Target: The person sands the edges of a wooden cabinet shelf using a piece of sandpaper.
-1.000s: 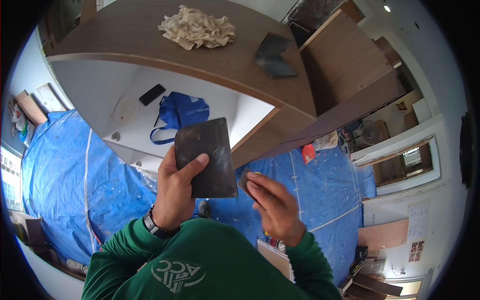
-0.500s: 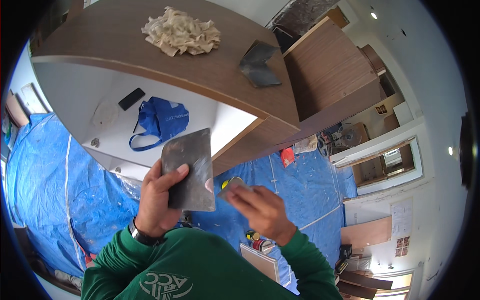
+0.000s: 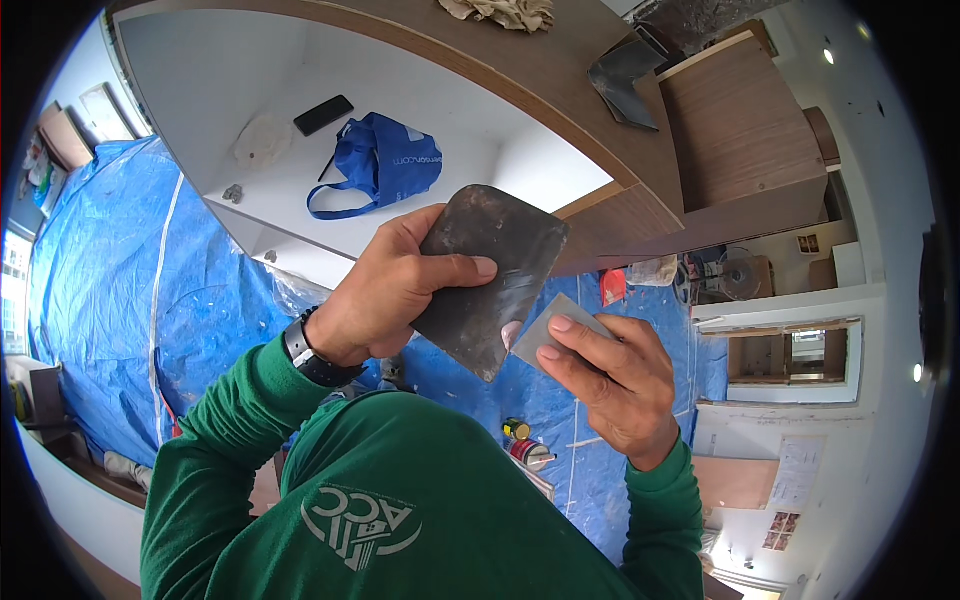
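My left hand (image 3: 405, 285) grips a dark, scuffed metal plate (image 3: 492, 262) with rounded corners, the thumb lying across its face. A small pale pinkish dab of paste (image 3: 511, 334) sits at the plate's lower right edge. In my right hand (image 3: 622, 385) is a thin grey putty spreader (image 3: 556, 332), pinched with the fingertips on top. The spreader's edge is right at the dab; whether it touches the plate I cannot tell. Both tools are held up in front of an open cabinet (image 3: 330, 42) with a white inside.
Inside the cabinet lie a blue cloth bag (image 3: 388, 162) and a black phone (image 3: 324, 115). A crumpled beige cloth (image 3: 505, 10) and a bent dark metal piece (image 3: 622, 80) rest on the wooden top. Blue sheeting (image 3: 100, 260) covers the floor, with cans (image 3: 530, 452) standing on it.
The plate has turned clockwise and leans to the right. My right hand has brought the spreader up to the plate's edge by the dab. The whole view has shifted.
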Demonstrator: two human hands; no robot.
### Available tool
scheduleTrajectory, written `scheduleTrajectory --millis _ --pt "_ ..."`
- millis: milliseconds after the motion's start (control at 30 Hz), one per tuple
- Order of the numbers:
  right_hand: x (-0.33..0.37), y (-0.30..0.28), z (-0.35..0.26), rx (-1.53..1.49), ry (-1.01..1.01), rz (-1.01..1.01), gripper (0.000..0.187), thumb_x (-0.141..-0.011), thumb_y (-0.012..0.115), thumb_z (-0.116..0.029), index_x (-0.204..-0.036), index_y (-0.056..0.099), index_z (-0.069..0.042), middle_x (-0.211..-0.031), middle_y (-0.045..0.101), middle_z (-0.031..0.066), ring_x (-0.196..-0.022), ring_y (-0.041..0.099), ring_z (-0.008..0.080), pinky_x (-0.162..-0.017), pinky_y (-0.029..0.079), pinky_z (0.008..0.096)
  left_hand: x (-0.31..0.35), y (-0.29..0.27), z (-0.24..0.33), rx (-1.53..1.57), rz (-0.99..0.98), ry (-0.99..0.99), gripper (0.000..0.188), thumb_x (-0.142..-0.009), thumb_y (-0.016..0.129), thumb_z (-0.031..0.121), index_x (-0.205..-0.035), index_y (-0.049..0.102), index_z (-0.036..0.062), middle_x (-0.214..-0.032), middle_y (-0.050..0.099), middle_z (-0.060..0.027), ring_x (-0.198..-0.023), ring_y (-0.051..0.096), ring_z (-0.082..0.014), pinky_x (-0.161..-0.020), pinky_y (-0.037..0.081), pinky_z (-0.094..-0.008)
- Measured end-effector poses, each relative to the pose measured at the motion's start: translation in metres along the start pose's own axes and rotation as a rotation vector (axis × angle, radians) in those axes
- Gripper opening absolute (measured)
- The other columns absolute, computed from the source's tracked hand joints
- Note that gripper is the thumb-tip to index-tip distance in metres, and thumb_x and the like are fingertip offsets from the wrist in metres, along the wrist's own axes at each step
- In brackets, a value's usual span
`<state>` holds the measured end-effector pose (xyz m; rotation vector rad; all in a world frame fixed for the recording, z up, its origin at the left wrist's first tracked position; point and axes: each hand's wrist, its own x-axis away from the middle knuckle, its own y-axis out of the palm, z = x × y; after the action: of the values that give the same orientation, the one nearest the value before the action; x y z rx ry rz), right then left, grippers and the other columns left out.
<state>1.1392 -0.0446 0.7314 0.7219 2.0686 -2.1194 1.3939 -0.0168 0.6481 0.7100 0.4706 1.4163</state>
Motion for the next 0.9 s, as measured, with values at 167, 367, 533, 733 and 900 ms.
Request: scheduleTrajectory --millis 167,367,533,733,900 --pt "-0.01 -0.011 -0.004 -0.082 0.005 -0.125 0.033 -0.077 0.079 -0.007 -0.11 0.08 -0.011 -0.122 0.073 0.0046 -0.09 0.066 0.0249 -0.074 0.056 0.0346 0.008 0.003 0.002 -0.024 0.044 0.038 0.047 -0.09 0.069 0.001 -0.135 0.057 -0.0029 -0.117 0.072 -0.0134 -0.097 0.073 -0.019 -0.086 0.062 -0.0332" --pt "-0.003 -0.031 0.02 -0.044 0.154 -0.014 0.033 -0.077 0.076 0.001 -0.108 0.08 -0.007 -0.113 0.074 0.0103 -0.093 0.069 0.0257 -0.075 0.056 0.0358 0.007 0.009 0.036 0.05 0.167 0.326 0.037 -0.092 0.068 0.003 -0.128 0.061 -0.0028 -0.112 0.074 -0.0134 -0.095 0.074 -0.0208 -0.087 0.061 -0.0333" --pt "-0.003 -0.056 0.042 0.398 0.06 -0.12 0.034 -0.086 0.073 -0.002 -0.12 0.076 -0.008 -0.125 0.07 0.0139 -0.106 0.068 0.0345 -0.08 0.057 0.0417 -0.026 0.002 0.094 -0.182 0.172 0.79 0.036 -0.097 0.066 0.012 -0.13 0.061 -0.0006 -0.115 0.072 -0.0129 -0.098 0.074 -0.02 -0.088 0.062 -0.0339" --pt "-0.02 -0.055 0.07 0.626 -0.135 -0.181 0.031 -0.092 0.07 -0.011 -0.123 0.074 -0.009 -0.134 0.066 0.0154 -0.119 0.064 0.0465 -0.091 0.058 0.0533 -0.091 -0.011 0.16 -0.309 0.223 1.116 0.028 -0.093 0.07 0.013 -0.116 0.066 -0.0022 -0.095 0.073 -0.011 -0.075 0.072 -0.0167 -0.07 0.063 -0.029" --pt "-0.033 -0.049 0.087 0.661 -0.204 -0.236 0.029 -0.094 0.069 -0.013 -0.122 0.074 -0.008 -0.142 0.064 0.0135 -0.121 0.065 0.046 -0.092 0.058 0.053 -0.087 -0.015 0.188 -0.437 0.329 0.902 0.019 -0.092 0.067 0.009 -0.106 0.068 -0.003 -0.091 0.073 -0.0105 -0.07 0.07 -0.0167 -0.069 0.062 -0.0288"
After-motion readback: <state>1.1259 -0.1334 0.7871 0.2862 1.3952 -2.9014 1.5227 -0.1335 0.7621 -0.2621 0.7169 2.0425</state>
